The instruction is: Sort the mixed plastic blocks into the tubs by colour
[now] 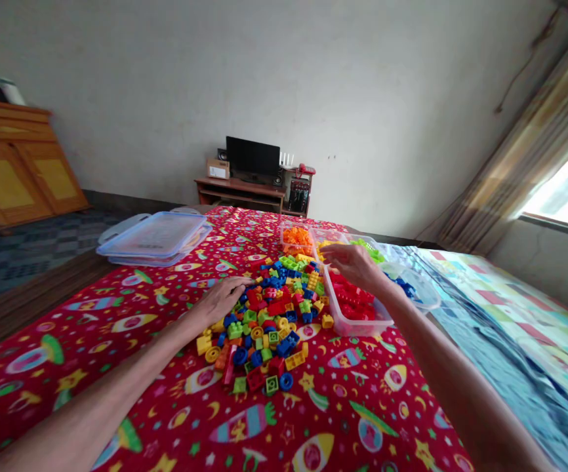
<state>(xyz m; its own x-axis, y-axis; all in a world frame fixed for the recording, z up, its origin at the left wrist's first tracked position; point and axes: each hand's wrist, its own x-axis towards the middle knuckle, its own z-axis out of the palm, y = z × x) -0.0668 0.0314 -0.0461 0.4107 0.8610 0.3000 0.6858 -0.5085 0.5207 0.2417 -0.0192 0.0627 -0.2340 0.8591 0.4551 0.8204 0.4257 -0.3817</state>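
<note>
A heap of small plastic building bricks point(269, 321) in red, blue, yellow, green and orange lies on a red patterned cloth point(166, 393). My left hand point(222, 298) rests palm down on the heap's left edge, fingers stretched out. My right hand point(355, 262) hovers over a clear bin of red bricks point(357, 308), fingers loosely spread, nothing visible in it. Behind stand a clear bin of orange bricks point(296, 237) and one with green and yellow bricks point(367, 248). A bin with blue bricks point(412, 288) sits to the right, partly hidden by my forearm.
Stacked clear bin lids point(156, 237) lie at the cloth's far left. A striped pastel sheet point(510, 314) covers the right side. Beyond are a low desk with a monitor point(253, 157), a wooden cabinet point(13, 164) and a curtained window point(564, 193).
</note>
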